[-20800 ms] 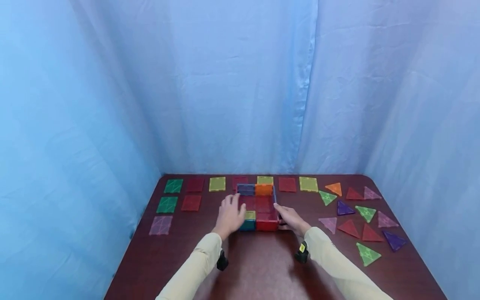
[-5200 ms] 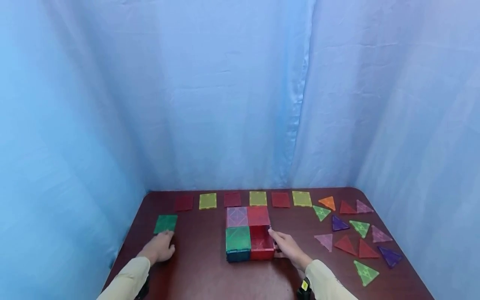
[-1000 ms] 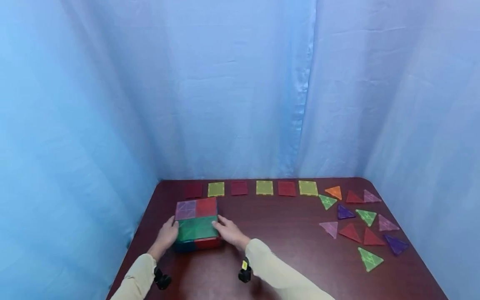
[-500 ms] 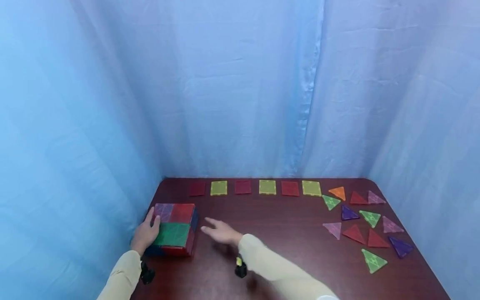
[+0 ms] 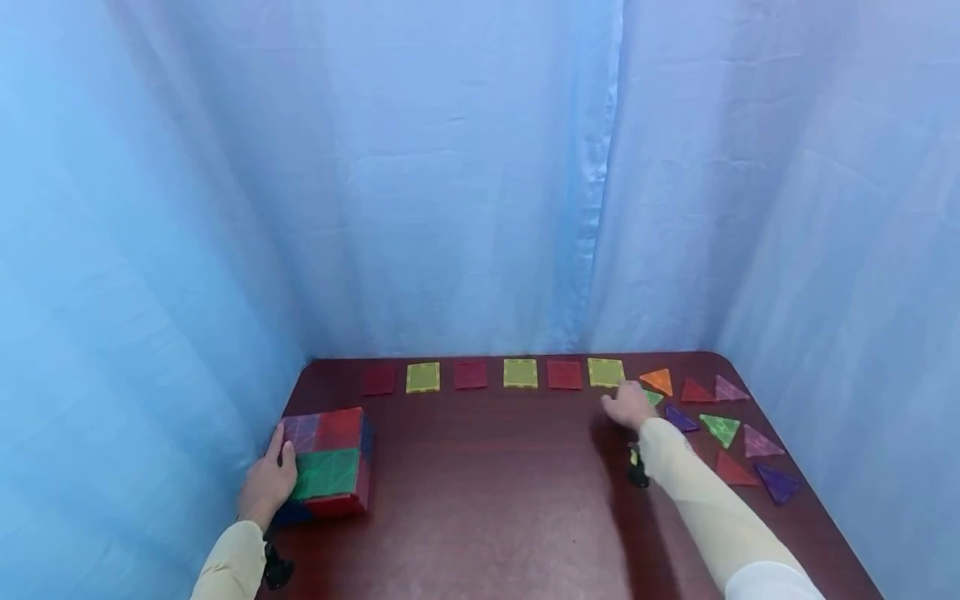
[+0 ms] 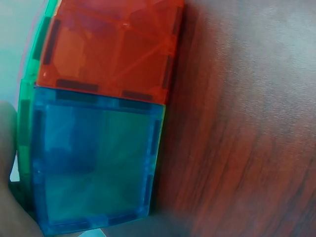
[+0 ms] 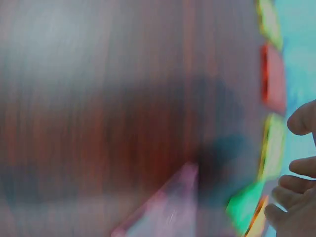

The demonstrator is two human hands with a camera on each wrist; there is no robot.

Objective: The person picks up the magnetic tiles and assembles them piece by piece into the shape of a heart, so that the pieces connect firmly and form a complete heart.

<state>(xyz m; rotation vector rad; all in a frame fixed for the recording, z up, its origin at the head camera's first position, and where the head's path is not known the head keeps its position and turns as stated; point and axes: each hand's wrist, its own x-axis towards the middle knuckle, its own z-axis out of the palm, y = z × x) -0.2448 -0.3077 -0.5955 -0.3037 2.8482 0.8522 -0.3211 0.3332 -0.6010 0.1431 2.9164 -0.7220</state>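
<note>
A low box of magnetic tiles (image 5: 339, 429) stands at the table's left side, with purple, red and green squares on top. My left hand (image 5: 267, 483) holds its left side, thumb over the top edge; the other fingers are partly hidden. In the left wrist view, the box's front shows a blue tile (image 6: 96, 163) and a red tile (image 6: 111, 47). My right hand (image 5: 628, 406) reaches over the back right, by a green triangle tile (image 5: 652, 397) and a yellow square tile (image 5: 606, 372). Its fingers (image 7: 301, 192) are apart and hold nothing in the right wrist view.
Red and yellow square tiles (image 5: 520, 373) lie in a row along the table's back edge. Several triangle tiles (image 5: 720, 429) are scattered at the right, some hidden under the right forearm. Blue curtains (image 5: 450, 183) surround the wooden table (image 5: 465, 517).
Four-tile lid got filled earlier with a second green square. Both hands then moved the box left. My right hand has since let go and swung right to the triangles; the left stays on the box.
</note>
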